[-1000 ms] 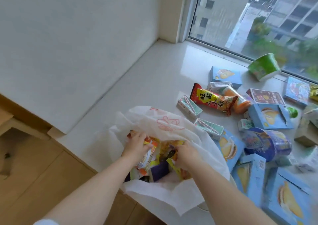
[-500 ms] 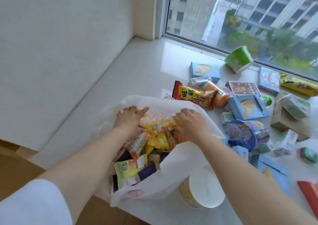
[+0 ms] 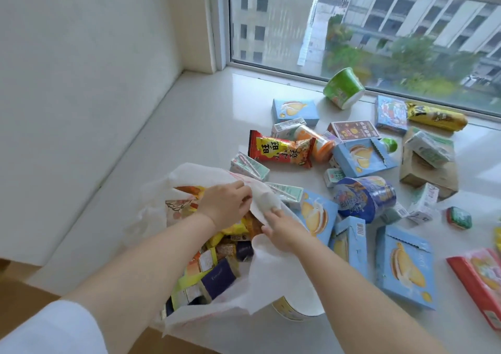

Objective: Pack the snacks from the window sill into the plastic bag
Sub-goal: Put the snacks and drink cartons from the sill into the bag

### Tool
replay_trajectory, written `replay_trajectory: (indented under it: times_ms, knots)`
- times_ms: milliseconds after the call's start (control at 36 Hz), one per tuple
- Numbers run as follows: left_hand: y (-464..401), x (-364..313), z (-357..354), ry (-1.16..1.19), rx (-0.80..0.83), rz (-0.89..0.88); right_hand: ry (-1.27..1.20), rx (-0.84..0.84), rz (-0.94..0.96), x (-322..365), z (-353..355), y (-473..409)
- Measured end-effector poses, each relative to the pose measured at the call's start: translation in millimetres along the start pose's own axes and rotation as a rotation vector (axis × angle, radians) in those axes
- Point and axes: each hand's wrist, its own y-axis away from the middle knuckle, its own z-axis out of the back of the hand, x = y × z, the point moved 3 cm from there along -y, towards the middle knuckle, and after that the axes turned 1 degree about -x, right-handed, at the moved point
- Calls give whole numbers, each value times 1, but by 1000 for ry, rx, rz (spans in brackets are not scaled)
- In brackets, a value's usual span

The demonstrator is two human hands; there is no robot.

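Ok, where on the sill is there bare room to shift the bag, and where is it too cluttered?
Bare sill runs between the left wall and the snacks, from the window corner down to the plastic bag. Right of the bag it is crowded: red snack packet, blue noodle cup and blue boxes lie close together. Both hands, left hand and right hand, grip the bag's rim.

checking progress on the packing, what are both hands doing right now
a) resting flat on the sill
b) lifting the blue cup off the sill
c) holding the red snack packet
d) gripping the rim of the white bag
d: the left hand and right hand both pinch the white plastic bag at its rim.
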Motion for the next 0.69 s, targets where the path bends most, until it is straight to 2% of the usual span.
replay_trajectory:
  times_ms: [139,194,250,361,444,528,694]
  knots:
    - [-33,-19,8,110,-74,58,-338,-307,-23,-19,38,15]
    - [-51,-22,6,106,-59,126,-348,-428,-79,-33,56,15]
    - [-68,-22,0,109,-16,201,-306,-477,-139,-49,68,9]
    - [-96,-11,-24,131,132,385,-168,-453,-183,-70,77,-13]
    - [-106,5,-49,99,368,531,-78,-402,-142,-72,77,-34]
    - [-111,19,-70,-30,603,478,24,-325,-102,-66,73,-57]
    - [-133,51,-105,-289,702,318,175,-177,-43,-61,69,-97]
